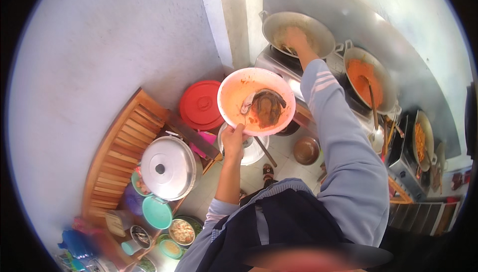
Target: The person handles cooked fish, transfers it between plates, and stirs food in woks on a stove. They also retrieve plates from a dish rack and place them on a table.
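Note:
My left hand (233,141) grips the near rim of a pink plastic basin (231,85), tilted towards me in the middle of the view. Inside lies a dark, curled piece of food, perhaps fish (267,109), beside a paler piece, with orange sauce smeared around. My right hand (295,38) reaches into a large metal wok (317,22) on a stove at the top. Steam blurs its fingers, so whether they hold anything cannot be told. The wok contains a pale brownish mixture, and a utensil partly shows under the hand.
To the right stand a wok of orange sauce (364,81) with a ladle and another wok with orange food (420,141). A lidded aluminium pot (168,167), a red lid (201,104) and a wooden slatted bench (115,152) are at left. Several bowls lie lower left.

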The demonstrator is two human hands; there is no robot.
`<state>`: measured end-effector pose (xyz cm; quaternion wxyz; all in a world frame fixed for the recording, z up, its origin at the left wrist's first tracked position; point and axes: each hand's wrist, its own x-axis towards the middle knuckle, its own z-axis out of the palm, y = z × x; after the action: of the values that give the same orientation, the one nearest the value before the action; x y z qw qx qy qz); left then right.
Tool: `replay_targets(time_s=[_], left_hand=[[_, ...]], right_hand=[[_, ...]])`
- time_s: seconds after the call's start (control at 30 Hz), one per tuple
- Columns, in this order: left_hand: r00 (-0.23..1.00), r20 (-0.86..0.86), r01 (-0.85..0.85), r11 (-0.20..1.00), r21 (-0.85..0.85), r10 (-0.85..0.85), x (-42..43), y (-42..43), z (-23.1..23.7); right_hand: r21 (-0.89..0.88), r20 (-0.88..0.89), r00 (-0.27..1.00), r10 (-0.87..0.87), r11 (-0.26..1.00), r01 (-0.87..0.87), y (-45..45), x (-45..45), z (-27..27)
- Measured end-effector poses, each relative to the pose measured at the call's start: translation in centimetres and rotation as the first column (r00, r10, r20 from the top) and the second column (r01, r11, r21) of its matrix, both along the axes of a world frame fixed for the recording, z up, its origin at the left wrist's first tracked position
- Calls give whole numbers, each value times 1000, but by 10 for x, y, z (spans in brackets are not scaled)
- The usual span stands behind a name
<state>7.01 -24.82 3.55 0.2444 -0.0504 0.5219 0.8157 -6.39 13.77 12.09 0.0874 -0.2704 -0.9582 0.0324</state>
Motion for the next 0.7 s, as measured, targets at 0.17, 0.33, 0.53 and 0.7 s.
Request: replay_targets(time_s=[0.17,0.33,0.53,0.7], left_hand=[[999,-33,16,996,-93,-19,12,-30,1],[997,-21,66,995,-80,-68,22,-56,1],[986,-12,164,982,-96,-166,48,-70,-6],[980,30,200,971,-128,-197,71,-67,-13]], right_hand=[[-33,-294,914,279,953,-302,-111,76,23],[-186,-278,842,462,834,-519,-249,191,-30],[-374,-319,929,187,876,-305,-292,299,-29],[-633,-714,589,-377,708,-313,-229,384,6]])
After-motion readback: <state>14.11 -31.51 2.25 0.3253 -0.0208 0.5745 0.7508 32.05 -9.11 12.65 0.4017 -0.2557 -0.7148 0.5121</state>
